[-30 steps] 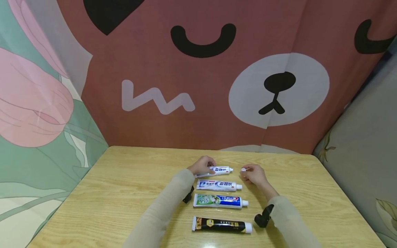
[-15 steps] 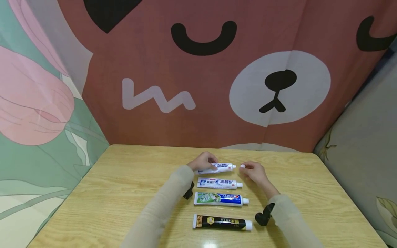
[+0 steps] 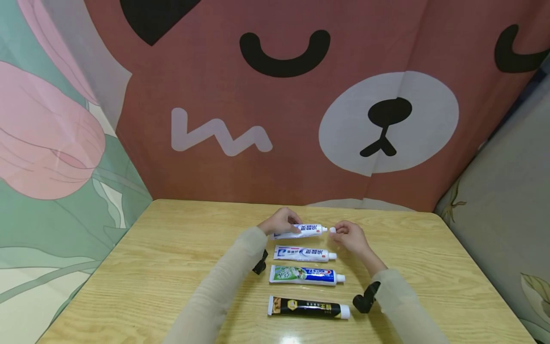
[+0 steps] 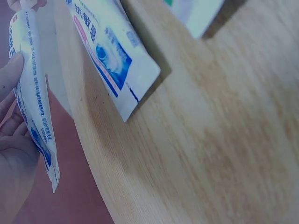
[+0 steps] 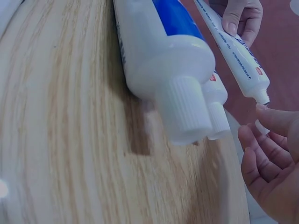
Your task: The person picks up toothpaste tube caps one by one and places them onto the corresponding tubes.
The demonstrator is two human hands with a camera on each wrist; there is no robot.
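In the head view my left hand grips a white toothpaste tube with blue lettering at the far side of the table. Its uncapped nozzle points right. My right hand pinches a small white cap between thumb and finger, close to the nozzle. The right wrist view shows that cap tilted and just off the nozzle tip. Seen from the left wrist, the held tube lies between thumb and fingers, its flat crimped end hanging free. A similar capped white toothpaste tube lies nearest on the table.
Nearer the front lie a green and blue toothpaste tube and a black toothpaste tube, both with white caps on the right. The wooden table ends at a brown bear-print cloth. Black wrist devices hang by the sleeves.
The tube in my left hand has shifted slightly right and lifted a little. My right hand has brought the cap left, closing the gap to the nozzle.
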